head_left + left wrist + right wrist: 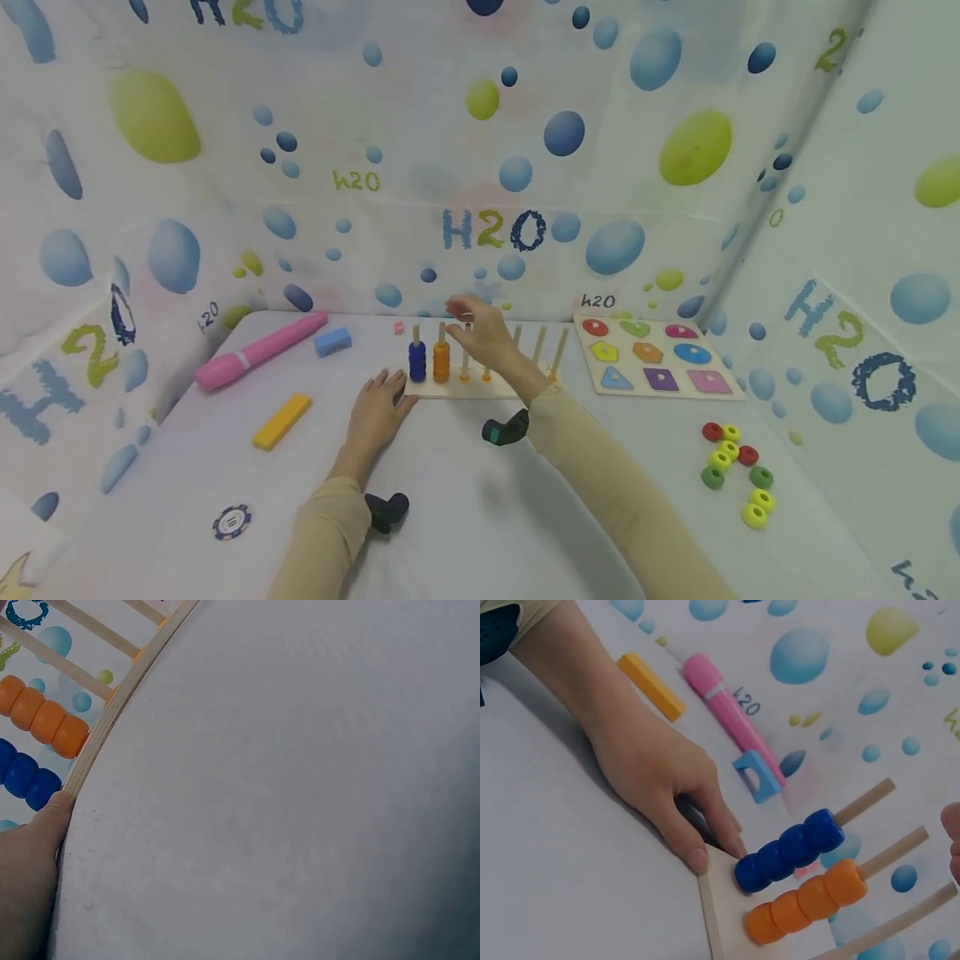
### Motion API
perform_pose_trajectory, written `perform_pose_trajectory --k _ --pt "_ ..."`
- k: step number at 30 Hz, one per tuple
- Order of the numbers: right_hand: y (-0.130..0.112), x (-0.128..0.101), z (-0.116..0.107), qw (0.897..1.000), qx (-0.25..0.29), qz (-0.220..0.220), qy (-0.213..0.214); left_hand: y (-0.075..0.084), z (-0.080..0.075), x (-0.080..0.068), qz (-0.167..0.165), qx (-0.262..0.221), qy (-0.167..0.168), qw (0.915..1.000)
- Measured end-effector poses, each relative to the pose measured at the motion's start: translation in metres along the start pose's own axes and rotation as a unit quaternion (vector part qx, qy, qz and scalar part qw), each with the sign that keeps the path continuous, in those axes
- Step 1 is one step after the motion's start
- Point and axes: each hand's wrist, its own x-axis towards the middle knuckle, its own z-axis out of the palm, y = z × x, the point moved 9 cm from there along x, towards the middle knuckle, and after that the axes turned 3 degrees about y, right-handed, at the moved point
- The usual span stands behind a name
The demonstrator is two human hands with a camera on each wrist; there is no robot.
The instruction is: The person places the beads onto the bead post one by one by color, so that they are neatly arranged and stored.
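Observation:
A wooden peg board stands on the white table with several upright pegs. Blue beads are stacked on its leftmost peg and orange beads on the one beside it. My left hand holds the board's left front corner, thumb on the front edge and forefinger along the side, as the right wrist view shows. Over the pegs just right of the orange stack is my right hand, fingers loosely bent near the peg tops. I see nothing in its fingertips, which are partly cut off in the right wrist view.
At right lies a shape puzzle board, with loose red, yellow and green beads in front. On the left are a pink marker-like stick, a blue block, a yellow block and a poker chip. Patterned cloth encloses the table.

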Motion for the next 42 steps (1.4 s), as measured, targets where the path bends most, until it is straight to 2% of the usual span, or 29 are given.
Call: perform_pose_trajectory --k 5,11,16,22,34,37,42 --pt "0.007 -0.007 -0.019 0.999 0.036 0.014 0.019 -0.001 0.000 -0.001 -0.004 -0.004 -0.005 1.0000" --pt "0.024 -0.024 -0.063 0.997 0.030 0.039 0.057 0.001 0.002 0.000 -0.002 -0.008 -0.011 0.9999" --pt "0.044 -0.046 -0.103 0.993 0.024 0.049 0.106 -0.001 0.001 0.001 -0.003 -0.008 -0.013 0.9999" --pt "0.069 -0.086 -0.150 0.985 0.011 0.061 0.162 -0.002 0.000 0.001 -0.002 -0.002 -0.010 0.9999" --pt "0.131 -0.180 -0.202 0.974 -0.089 0.141 0.152 -0.001 0.005 -0.001 -0.011 -0.005 -0.027 0.9996" --pt "0.144 -0.203 -0.213 0.969 -0.104 0.176 0.141 -0.002 0.004 -0.001 -0.016 -0.008 -0.029 0.9994" --pt "0.163 -0.241 -0.236 0.953 -0.144 0.239 0.116 -0.002 0.003 0.001 -0.012 -0.013 -0.027 0.9995"
